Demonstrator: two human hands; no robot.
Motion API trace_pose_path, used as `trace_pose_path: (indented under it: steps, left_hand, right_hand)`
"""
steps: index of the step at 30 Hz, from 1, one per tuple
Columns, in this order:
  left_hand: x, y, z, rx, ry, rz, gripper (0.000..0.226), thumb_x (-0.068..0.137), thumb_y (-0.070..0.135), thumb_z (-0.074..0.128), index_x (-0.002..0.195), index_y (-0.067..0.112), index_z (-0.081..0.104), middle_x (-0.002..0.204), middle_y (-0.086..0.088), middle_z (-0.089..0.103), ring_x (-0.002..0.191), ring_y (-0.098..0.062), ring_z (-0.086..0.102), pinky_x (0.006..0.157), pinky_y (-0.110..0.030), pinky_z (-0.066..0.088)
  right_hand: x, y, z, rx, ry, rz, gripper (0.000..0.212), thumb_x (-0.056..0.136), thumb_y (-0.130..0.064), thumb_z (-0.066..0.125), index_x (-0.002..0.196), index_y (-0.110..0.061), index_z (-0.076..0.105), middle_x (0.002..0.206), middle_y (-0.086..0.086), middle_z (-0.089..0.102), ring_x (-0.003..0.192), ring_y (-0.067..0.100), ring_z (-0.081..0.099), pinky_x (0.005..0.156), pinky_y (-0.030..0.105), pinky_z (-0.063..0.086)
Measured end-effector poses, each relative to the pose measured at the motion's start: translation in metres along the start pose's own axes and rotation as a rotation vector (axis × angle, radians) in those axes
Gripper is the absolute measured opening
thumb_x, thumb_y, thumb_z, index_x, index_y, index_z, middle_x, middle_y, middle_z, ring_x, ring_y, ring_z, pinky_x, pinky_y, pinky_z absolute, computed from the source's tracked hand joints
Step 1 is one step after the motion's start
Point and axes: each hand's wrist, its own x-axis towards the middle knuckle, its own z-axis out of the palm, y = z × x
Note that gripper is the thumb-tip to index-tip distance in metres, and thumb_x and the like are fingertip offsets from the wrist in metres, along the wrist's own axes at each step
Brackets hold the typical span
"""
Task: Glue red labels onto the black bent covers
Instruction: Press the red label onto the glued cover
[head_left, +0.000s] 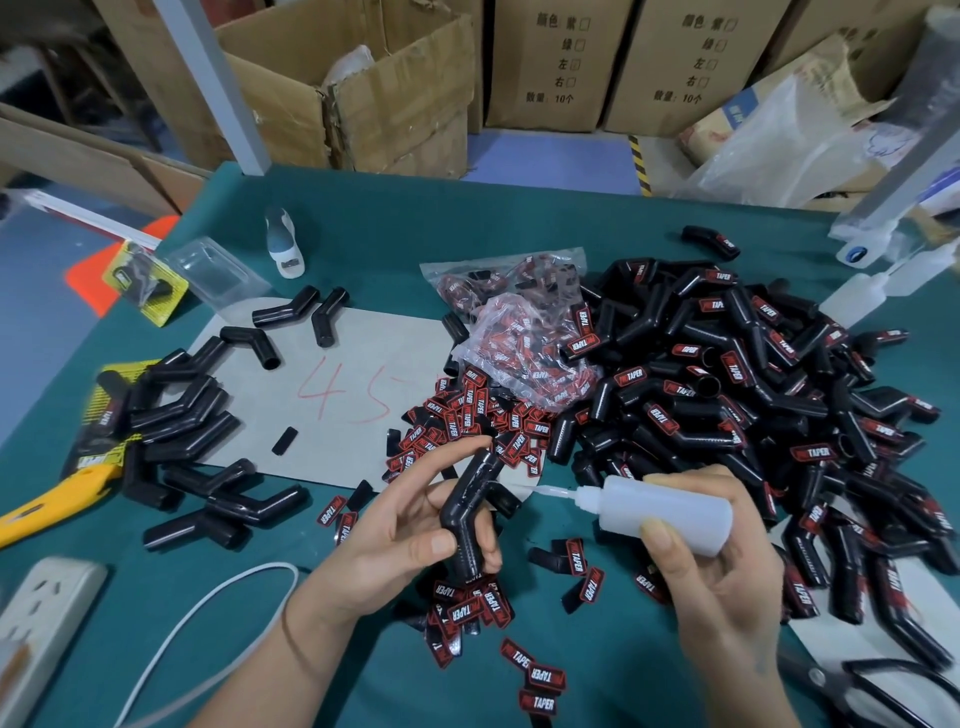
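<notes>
Cardboard boxes (395, 88) stand behind a green counter (395, 218) strewn with loose red labels (457, 415), a heap of labelled black covers (753, 374) at right and unlabelled ones (182, 415) at left. Near the front edge, the left hand (410, 530) holds a black bent cover (470, 514) upright, thumb and curled fingers (441, 545) pinching its lower half. The right hand (727, 566) grips a translucent glue bottle (665, 512), fingers wrapped round it, nozzle pointing at the cover.
</notes>
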Motion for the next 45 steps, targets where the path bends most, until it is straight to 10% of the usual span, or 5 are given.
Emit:
trace_pose_path:
  steps: [45]
  left_hand:
    - [0.0005, 0.0012, 0.0002, 0.014, 0.006, 0.005, 0.072, 0.103, 0.015, 0.067, 0.163, 0.01, 0.028, 0.105, -0.023, 0.067, 0.094, -0.039, 0.067, 0.087, -0.048, 0.055]
  right_hand:
    - [0.0019, -0.005, 0.0035, 0.041, 0.004, 0.023, 0.023, 0.084, -0.032, 0.066, 0.106, -0.04, 0.069, 0.1, -0.012, 0.064, 0.085, 0.002, 0.066, 0.07, 0.01, 0.051]
